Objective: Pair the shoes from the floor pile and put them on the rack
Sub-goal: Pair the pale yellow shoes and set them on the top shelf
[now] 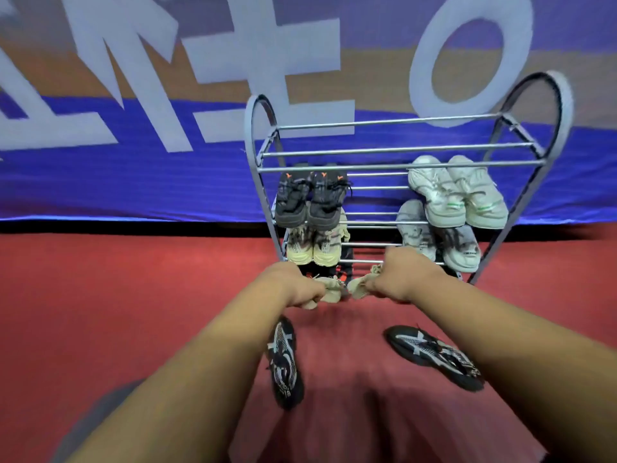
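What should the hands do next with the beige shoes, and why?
Likely ease them forward onto the rack, into the gap between the yellow pair and grey pair: the left hand and right hand each grip one of the beige shoes before it.

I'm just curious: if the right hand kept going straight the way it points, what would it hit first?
Most likely the rack's low front bar, left of the grey pair, with the beige shoe in the right hand touching first. Depth is hard to judge here.
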